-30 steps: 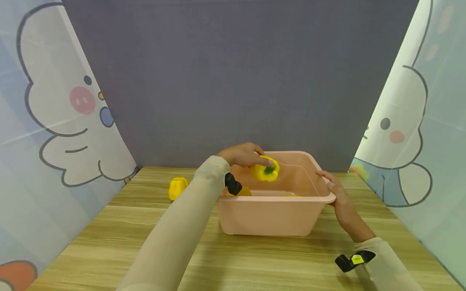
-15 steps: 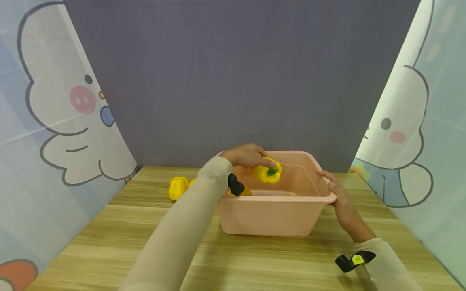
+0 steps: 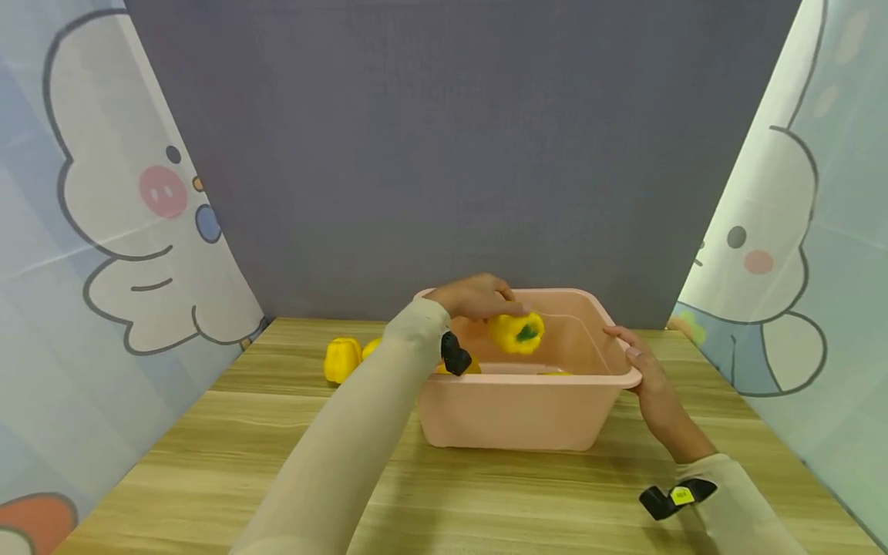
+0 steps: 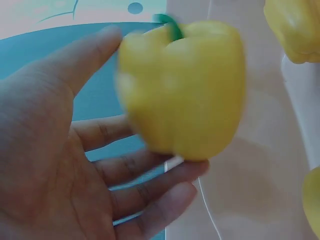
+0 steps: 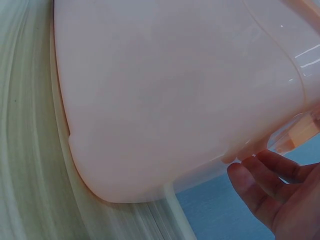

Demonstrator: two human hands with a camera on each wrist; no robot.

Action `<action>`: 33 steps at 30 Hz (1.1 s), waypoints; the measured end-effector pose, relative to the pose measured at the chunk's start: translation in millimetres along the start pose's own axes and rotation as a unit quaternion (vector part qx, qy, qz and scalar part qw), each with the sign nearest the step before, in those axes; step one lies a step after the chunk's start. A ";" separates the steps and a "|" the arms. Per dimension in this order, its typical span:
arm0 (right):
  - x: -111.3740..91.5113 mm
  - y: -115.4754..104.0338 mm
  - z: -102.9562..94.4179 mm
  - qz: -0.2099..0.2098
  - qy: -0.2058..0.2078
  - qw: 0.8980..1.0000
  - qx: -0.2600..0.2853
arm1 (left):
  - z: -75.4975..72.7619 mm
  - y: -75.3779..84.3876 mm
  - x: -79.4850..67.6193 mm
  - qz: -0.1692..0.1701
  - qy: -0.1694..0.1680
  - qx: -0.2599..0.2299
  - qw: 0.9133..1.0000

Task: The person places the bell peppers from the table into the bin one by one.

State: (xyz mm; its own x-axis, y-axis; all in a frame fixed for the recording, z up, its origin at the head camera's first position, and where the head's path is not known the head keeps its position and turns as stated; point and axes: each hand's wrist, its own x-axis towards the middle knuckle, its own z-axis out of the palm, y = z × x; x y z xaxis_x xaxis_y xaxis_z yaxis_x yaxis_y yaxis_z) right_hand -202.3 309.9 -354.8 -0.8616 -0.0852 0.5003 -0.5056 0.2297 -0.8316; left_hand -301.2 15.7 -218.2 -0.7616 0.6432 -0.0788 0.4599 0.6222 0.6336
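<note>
A yellow bell pepper [image 3: 512, 331] with a green stem is just below my left hand [image 3: 479, 297], over the inside of a pink plastic tub [image 3: 513, 416]. In the left wrist view the pepper [image 4: 185, 95] is motion-blurred, while the left hand [image 4: 75, 135] is sharper, thumb and fingers spread at its edge and loosened from it. My right hand [image 3: 652, 381] holds the tub's right rim, thumb near the top. The right wrist view shows that hand's fingers [image 5: 265, 185] curled under the rim against the outer wall.
Two more yellow peppers [image 3: 343, 360] sit on the wooden table [image 3: 277, 432] left of the tub, one partly behind the left sleeve. Inside the tub lie other yellow peppers [image 3: 472, 367], mostly hidden by its front wall. A grey panel [image 3: 458, 154] stands behind.
My left hand has shifted slightly right. The pepper has dropped a little below the thumb, its stem turned rightward, and the grip on it has loosened. The right hand has stayed on the rim.
</note>
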 end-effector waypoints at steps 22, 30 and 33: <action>-0.6 -3.3 -5.0 0.000 -0.029 0.999 -0.042 | -8.5 -3.2 -8.8 0.002 -0.065 -0.035 0.997; 2.7 -12.1 -7.4 0.027 -0.047 0.998 -0.035 | -17.3 -8.1 -17.7 0.020 -0.053 -0.005 0.998; 4.3 -15.5 -7.1 0.023 -0.052 0.998 -0.029 | -21.1 -10.0 -21.8 0.038 -0.032 0.000 0.999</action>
State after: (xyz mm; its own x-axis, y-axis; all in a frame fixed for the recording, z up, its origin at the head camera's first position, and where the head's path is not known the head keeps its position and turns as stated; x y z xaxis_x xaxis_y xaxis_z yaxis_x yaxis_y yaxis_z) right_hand -197.9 312.9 -338.0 -0.8851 -0.1726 0.4323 -0.4651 0.2918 -0.8358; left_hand -298.9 -13.9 -206.5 -0.6946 0.7150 -0.0793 0.5147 0.5709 0.6396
